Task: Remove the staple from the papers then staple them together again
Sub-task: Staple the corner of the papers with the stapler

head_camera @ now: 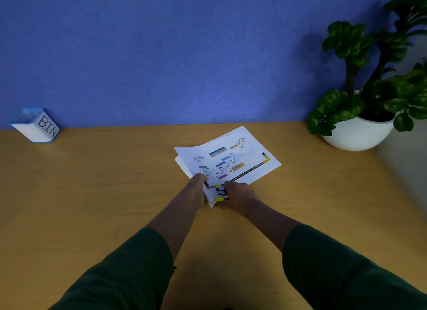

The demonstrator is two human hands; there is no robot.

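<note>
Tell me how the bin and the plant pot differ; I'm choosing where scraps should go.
The bin is boxy with a blue rim and the word BIN on its side; the plant pot is round, plain white and speckled. The bin stands at the far left of the desk and looks empty, though its inside is only partly visible; the pot sits far right and holds a leafy plant. Both are white and stand against the blue wall.

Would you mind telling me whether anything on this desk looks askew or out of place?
Only the papers: the sheets are fanned out of line at their far-left corner, and the near corner is lifted where the left hand pinches it beside the yellow tool that the right hand grips.
</note>
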